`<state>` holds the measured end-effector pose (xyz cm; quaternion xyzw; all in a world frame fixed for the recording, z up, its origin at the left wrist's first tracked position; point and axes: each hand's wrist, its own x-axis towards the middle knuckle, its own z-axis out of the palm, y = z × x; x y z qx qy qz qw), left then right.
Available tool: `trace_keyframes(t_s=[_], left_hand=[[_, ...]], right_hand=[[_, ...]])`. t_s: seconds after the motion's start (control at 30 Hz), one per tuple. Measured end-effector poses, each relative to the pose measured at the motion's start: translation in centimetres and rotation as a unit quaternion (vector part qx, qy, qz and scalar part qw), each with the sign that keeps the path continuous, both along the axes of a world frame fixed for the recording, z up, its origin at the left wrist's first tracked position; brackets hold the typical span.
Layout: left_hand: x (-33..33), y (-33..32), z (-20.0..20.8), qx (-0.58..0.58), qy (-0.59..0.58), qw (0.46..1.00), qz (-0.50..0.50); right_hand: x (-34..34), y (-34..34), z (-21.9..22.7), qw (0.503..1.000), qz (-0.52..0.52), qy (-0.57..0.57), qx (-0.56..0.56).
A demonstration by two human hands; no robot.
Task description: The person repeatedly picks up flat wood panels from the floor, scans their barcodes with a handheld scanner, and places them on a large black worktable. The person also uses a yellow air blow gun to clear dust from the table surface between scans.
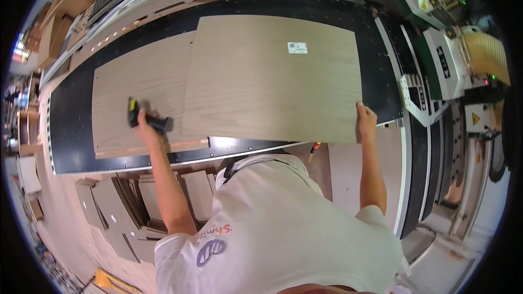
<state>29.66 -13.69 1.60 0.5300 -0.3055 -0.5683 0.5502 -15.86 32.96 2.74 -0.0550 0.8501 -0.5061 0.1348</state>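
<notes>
My left hand point(145, 129) is closed around a black and yellow handheld barcode scanner point(158, 124), held over the left part of the work surface. With fingers wrapped round its lower right edge, my right hand point(366, 120) grips a large wood-grain panel point(261, 87). A white printed label point(297, 48) is stuck on this panel's upper right area. The panel overlaps a second wood-grain panel point(128, 81), which lies to the left beneath it. The scanner is apart from the label.
A black machine bed point(71, 114) carries the panels. Machine heads with ribbed hoses point(485, 54) stand at the right. Several cut boards point(117, 207) lean on the floor at lower left. Cardboard boxes point(54, 38) stand at far left, and a yellow pallet-truck-like object point(109, 280) is below.
</notes>
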Motion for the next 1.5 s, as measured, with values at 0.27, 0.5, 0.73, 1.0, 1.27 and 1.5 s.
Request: trace_keyframes(t_s=[0.27, 0.5, 0.73, 1.0, 1.27, 1.5], left_hand=[[4.4, -3.8, -0.5, -0.010, -0.128, 0.992, 0.015], [10.0, -6.5, -3.4, -0.016, -0.117, 0.993, 0.023], [6.9, -2.6, -1.9, -0.007, -0.178, 0.982, 0.068], [7.2, -1.4, -2.2, 0.037, -0.146, 0.989, 0.005], [7.1, -1.8, -1.9, 0.073, -0.141, 0.987, -0.010], [7.9, 2.3, 1.9, 0.144, -0.274, 0.948, -0.077]], right_hand=[[-14.9, 2.5, 4.0, 0.929, 0.056, 0.274, 0.243], [-9.3, -11.9, 0.4, 0.890, 0.209, 0.313, 0.257], [-9.5, -18.0, -2.9, 0.886, 0.054, 0.439, 0.137], [-16.6, -13.6, -3.8, 0.881, 0.037, 0.447, 0.147], [-16.7, -13.3, -4.0, 0.876, 0.032, 0.452, 0.163], [-16.7, -13.5, -3.7, 0.876, 0.031, 0.459, 0.145]])
